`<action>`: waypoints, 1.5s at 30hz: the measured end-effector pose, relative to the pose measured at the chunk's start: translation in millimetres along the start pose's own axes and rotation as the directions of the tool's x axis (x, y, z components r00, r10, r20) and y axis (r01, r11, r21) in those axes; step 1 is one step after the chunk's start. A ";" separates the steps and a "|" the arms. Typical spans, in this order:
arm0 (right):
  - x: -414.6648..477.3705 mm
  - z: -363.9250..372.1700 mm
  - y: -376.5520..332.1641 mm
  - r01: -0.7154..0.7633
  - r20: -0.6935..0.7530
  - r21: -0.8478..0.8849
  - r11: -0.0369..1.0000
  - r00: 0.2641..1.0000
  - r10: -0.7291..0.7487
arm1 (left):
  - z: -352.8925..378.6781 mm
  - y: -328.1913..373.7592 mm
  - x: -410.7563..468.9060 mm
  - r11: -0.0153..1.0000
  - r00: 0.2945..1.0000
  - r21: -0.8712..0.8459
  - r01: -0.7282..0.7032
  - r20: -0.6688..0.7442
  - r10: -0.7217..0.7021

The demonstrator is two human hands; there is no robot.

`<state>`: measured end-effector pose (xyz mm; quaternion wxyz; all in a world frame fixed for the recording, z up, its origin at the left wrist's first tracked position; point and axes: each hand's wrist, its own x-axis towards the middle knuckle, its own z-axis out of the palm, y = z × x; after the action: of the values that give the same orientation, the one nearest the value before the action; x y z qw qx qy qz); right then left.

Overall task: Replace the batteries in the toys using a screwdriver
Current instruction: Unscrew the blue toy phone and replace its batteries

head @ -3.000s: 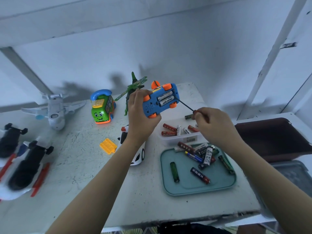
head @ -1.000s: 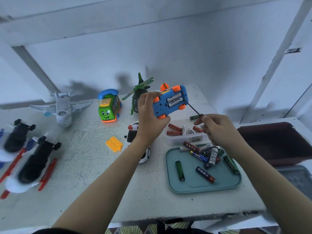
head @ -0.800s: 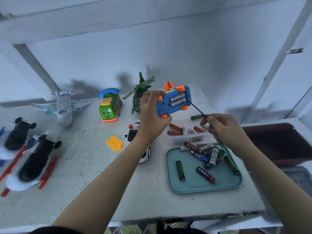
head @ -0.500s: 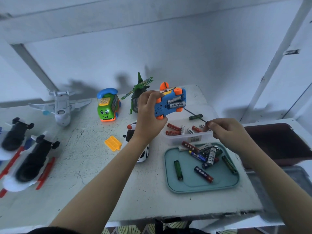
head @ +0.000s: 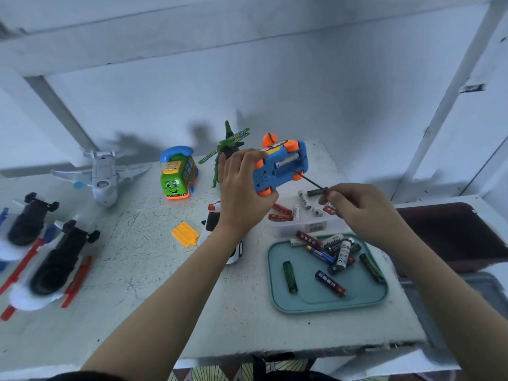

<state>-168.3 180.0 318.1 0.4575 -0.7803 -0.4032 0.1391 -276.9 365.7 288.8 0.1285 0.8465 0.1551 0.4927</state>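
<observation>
My left hand (head: 242,188) grips a blue toy car (head: 280,167) with orange wheels, held up with its underside toward me and its battery bay open; one battery shows inside. My right hand (head: 357,213) pinches a thin screwdriver (head: 312,182) whose tip reaches into the bay. A white battery (head: 303,199) sits over the clear box (head: 302,224) of batteries below the car. The yellow battery cover (head: 185,233) lies on the table.
A teal tray (head: 327,301) holds several loose batteries. A green phone toy (head: 177,177), green helicopter (head: 226,149), white plane (head: 103,177), white car (head: 217,229) and two black-and-white craft (head: 52,259) sit on the table. A dark bin (head: 453,235) stands at right.
The car has tilted and one of its two batteries has come out; a white battery now lies over the clear box. My right hand keeps the screwdriver at the bay.
</observation>
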 end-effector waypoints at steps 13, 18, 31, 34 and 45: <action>1.3 23.8 -11.3 0.115 -0.020 -0.060 0.992 0.993 -0.117 | 3.8 9.3 1.1 0.986 0.987 0.056 0.157 -0.031 -0.155; -5.0 50.1 -18.1 0.087 0.004 -0.052 0.995 0.996 -0.087 | 11.2 20.8 0.2 0.964 0.978 0.175 0.201 -0.086 -0.189; -23.5 51.1 -10.9 -0.092 -0.109 -0.038 0.995 0.990 0.088 | 10.8 2.1 -2.8 0.914 0.995 0.403 -0.034 -0.069 0.068; -22.8 45.8 -6.7 -0.158 -0.060 -0.093 0.983 0.986 0.153 | 10.4 1.1 -5.3 0.903 0.990 0.419 -0.090 -0.059 0.126; -26.9 44.1 -10.5 -0.167 0.017 -0.188 0.968 0.985 0.173 | -18.6 5.5 1.3 0.993 0.984 0.080 0.088 -0.160 -0.075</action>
<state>-216.5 188.9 298.7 0.3621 -0.8488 -0.3537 0.1526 -291.8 362.4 300.8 0.0994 0.8030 0.2205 0.5447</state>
